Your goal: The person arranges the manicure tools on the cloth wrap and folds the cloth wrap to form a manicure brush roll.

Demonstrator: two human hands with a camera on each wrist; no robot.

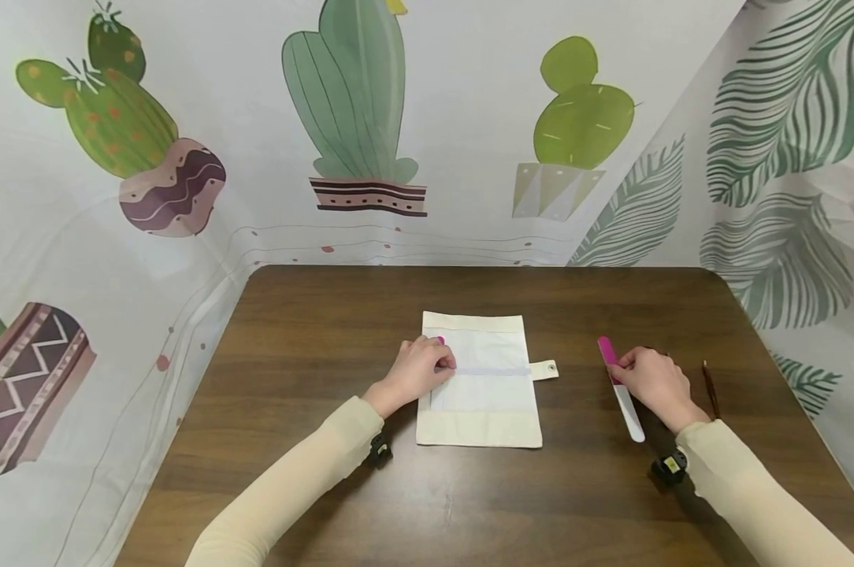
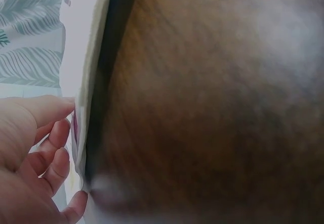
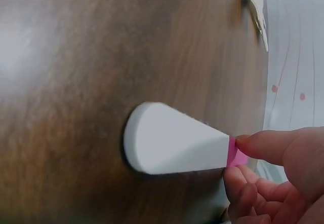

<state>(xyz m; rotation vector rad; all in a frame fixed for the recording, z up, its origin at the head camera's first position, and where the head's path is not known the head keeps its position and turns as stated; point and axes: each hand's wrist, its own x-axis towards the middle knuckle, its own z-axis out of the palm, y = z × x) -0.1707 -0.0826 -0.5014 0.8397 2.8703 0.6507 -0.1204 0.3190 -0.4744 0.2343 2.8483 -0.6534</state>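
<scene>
A cream cloth pouch (image 1: 491, 429) lies unfolded in the middle of the table, its snap tab (image 1: 544, 369) pointing right. My left hand (image 1: 418, 368) rests over its left side, thumb and fingertips pinching the cloth by the pale strip across the middle. Just past those knuckles shows the pink tip (image 1: 440, 340) of something, the rest hidden by the hand. Further right, my right hand (image 1: 652, 381) pinches a nail file (image 1: 629, 413) by its pink part between thumb and fingers. The white end (image 3: 167, 140) of the file points toward the near side, close over the table.
A thin brown stick-like tool (image 1: 711, 390) lies right of the right hand. Part of another dark item shows behind that hand. The wooden table (image 1: 313, 315) ends at the back against a cloth printed with cacti and leaves.
</scene>
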